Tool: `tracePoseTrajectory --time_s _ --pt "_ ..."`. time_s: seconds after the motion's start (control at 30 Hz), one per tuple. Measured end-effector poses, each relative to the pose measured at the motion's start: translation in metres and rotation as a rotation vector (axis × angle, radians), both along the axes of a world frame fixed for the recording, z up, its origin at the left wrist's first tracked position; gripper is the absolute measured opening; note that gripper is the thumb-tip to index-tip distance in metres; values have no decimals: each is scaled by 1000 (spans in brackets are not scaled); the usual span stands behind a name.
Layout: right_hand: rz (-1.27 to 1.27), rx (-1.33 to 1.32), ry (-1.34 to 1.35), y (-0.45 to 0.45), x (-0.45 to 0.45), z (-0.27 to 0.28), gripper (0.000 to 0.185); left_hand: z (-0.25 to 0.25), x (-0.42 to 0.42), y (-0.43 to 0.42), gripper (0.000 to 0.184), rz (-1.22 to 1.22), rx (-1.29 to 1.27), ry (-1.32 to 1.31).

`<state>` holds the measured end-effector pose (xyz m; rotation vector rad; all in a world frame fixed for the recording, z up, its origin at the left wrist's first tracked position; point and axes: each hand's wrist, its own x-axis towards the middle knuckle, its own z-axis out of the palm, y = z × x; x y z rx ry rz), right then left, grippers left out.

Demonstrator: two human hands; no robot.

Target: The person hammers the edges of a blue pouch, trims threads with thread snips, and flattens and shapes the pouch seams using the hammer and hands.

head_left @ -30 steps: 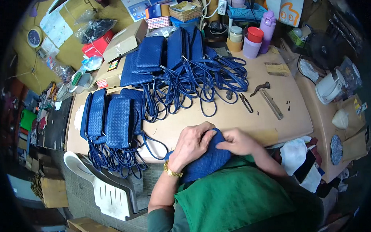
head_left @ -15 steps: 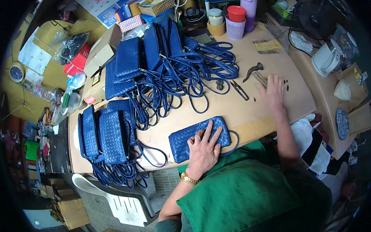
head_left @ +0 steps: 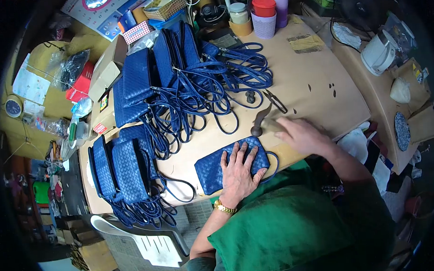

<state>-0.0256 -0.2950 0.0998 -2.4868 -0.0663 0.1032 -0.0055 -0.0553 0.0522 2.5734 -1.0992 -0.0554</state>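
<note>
My left hand [head_left: 240, 175] lies flat with fingers spread on a blue woven pouch [head_left: 209, 170] at the table's front edge. A looped blue strap [head_left: 277, 164] shows at the pouch's right end. My right hand [head_left: 303, 136], smeared by motion, is closed on the handle of a hammer [head_left: 257, 129]. The dark hammer head is just above the pouch's upper right corner in the picture; I cannot tell whether it touches the table. Thread snips [head_left: 276, 103] lie behind the hammer, beside a small dark lump [head_left: 250, 97].
Blue woven pouches [head_left: 137, 81] with tangled straps are piled at the back left. More pouches [head_left: 130, 169] stand at the front left. At the back are a red-lidded cup [head_left: 264, 25] and a jar [head_left: 238, 15]. A white kettle [head_left: 379, 57] stands right.
My right hand has brought the hammer left and nearer to the pouch. My left hand has shifted its fingers on the pouch. The view has moved slightly.
</note>
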Motion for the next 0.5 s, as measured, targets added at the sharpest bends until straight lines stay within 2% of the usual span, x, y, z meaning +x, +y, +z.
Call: tracePoseTrajectory --time_s 0.13,0.2,0.23,0.33,0.37,0.4,0.47,0.5 --pt "-8 51 -69 23 0 8 35 -1 -1 0 62 13 -1 -3" --pt "50 -232 176 30 2 -7 31 -3 -2 0 62 18 -4 -12" --pt "-5 -143 163 29 3 -13 32 -3 -2 0 62 24 -8 -22" --pt "45 -137 65 17 3 10 31 -3 -1 0 63 27 -36 2" --pt "-31 -100 28 24 0 7 31 -2 0 1 63 22 -36 2" --pt "-29 -101 33 25 0 -3 31 1 1 2 63 -3 -73 15" --pt "-21 -154 227 27 -2 -23 32 8 -3 12 62 -20 -105 30" --pt "33 -155 177 18 -4 -15 34 14 -3 20 61 -23 -233 77"
